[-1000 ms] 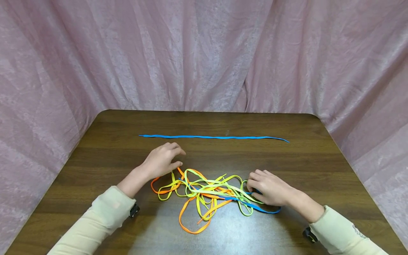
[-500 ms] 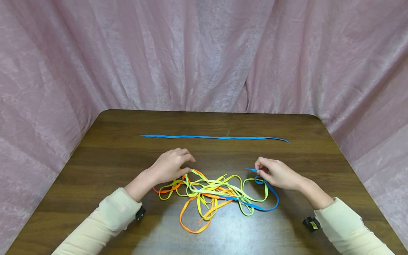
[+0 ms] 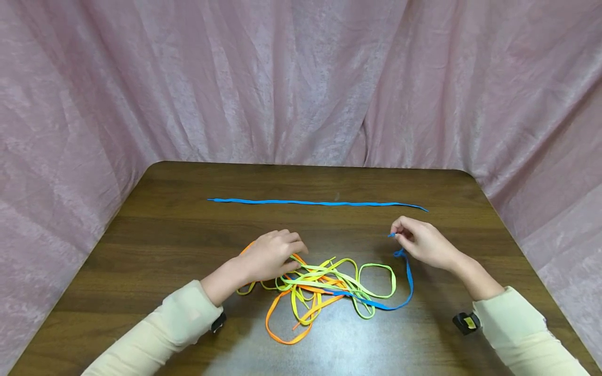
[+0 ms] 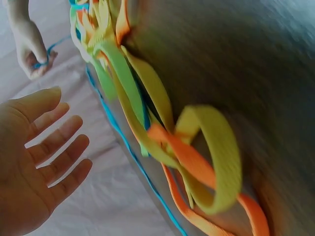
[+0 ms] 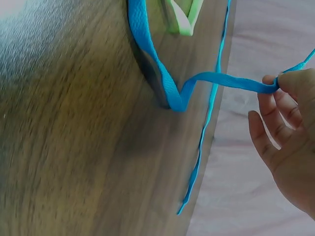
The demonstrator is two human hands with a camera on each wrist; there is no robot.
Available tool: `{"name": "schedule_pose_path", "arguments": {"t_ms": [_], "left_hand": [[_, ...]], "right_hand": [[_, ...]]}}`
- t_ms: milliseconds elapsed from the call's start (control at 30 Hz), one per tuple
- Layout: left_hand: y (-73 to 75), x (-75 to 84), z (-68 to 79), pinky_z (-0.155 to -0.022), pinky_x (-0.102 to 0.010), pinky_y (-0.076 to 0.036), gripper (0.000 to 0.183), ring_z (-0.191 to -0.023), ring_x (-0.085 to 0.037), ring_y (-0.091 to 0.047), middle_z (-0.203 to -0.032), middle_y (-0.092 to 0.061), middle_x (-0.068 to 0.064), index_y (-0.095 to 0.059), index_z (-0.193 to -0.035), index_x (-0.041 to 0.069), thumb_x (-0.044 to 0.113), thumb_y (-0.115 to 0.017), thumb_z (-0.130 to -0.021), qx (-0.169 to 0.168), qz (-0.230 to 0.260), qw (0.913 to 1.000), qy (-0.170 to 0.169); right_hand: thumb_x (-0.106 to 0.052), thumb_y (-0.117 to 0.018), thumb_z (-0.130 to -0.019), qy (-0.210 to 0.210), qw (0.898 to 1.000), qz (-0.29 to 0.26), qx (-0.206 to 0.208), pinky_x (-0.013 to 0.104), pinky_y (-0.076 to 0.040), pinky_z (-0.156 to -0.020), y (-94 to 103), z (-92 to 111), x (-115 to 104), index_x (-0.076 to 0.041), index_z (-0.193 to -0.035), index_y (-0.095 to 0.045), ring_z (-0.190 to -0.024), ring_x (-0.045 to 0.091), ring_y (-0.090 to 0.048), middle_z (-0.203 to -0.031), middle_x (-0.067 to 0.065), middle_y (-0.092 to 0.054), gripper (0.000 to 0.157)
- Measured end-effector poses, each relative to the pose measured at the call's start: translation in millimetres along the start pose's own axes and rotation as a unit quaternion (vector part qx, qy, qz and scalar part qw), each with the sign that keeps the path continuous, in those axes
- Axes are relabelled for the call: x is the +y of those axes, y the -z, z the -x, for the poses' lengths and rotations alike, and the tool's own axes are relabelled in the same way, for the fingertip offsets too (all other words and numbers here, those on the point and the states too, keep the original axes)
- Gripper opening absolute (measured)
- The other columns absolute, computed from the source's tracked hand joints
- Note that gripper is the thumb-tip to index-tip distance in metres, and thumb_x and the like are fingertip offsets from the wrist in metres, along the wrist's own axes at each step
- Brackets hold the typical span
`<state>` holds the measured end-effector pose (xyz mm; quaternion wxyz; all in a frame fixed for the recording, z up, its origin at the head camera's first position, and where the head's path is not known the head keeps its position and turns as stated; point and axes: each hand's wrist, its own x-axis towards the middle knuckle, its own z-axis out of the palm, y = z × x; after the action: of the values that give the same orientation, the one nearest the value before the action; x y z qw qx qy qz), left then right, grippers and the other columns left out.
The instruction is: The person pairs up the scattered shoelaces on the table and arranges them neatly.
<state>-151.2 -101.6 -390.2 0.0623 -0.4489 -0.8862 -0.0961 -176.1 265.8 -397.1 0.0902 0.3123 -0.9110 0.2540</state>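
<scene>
Near the tip of a blue shoelace, my right hand pinches it between thumb and forefinger, raised over the table. From there the lace drops and runs left under a tangle of yellow, green and orange shoelaces. The right wrist view shows that pinch on the blue lace closely. My left hand hovers over the left part of the tangle, above an orange shoelace and a yellow shoelace. Its fingers are spread and hold nothing in the left wrist view. A light green shoelace loops at the tangle's right.
A second blue shoelace lies stretched nearly straight across the back of the brown wooden table. Pink curtains hang behind and beside the table. A black wrist camera sits under the right cuff.
My right hand has taken up the blue shoelace's end and drawn it up and to the right, out of the green loop. The left hand has moved right over the tangle.
</scene>
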Motion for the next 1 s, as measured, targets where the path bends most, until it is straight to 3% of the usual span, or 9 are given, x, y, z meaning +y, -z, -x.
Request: {"name": "schedule_pose_path", "arguments": {"t_ms": [400,767,1000], "left_hand": [[-12.2,28.8,-17.1,-0.075,-0.026,-0.045,0.024,-0.089,-0.013,-0.054,-0.098,-0.06,0.005,-0.066,-0.104,0.019,0.032,-0.066,-0.084,-0.042,-0.037,0.9968,-0.058],[-27.4,57.6,-34.1,-0.067,-0.022,-0.04,0.03,-0.085,-0.01,-0.05,-0.096,-0.056,0.009,-0.064,-0.102,0.025,0.046,-0.063,-0.081,-0.035,-0.099,0.9876,-0.116],[-37.8,71.6,-44.3,-0.063,-0.022,-0.039,0.025,-0.078,-0.011,-0.049,-0.089,-0.052,0.008,-0.063,-0.094,0.026,0.046,-0.062,-0.079,-0.029,-0.163,0.9759,-0.142]], "right_hand": [[0.005,-0.061,-0.079,-0.02,0.999,0.017,0.023,0.017,-0.043,-0.059,3.1,5.1,19.6,-0.014,-0.085,-0.056,-0.066,0.0,-0.05,-0.075,-0.008,-0.057,0.021],[0.006,-0.062,-0.077,-0.017,0.998,0.029,0.046,0.013,-0.039,-0.059,3.4,4.6,26.8,-0.014,-0.083,-0.056,-0.065,0.0,-0.047,-0.072,-0.011,-0.053,0.022],[0.004,-0.063,-0.077,-0.015,0.998,0.034,0.044,0.016,-0.04,-0.057,0.2,3.4,28.2,-0.014,-0.084,-0.056,-0.065,0.0,-0.047,-0.072,-0.011,-0.053,0.021]]}}
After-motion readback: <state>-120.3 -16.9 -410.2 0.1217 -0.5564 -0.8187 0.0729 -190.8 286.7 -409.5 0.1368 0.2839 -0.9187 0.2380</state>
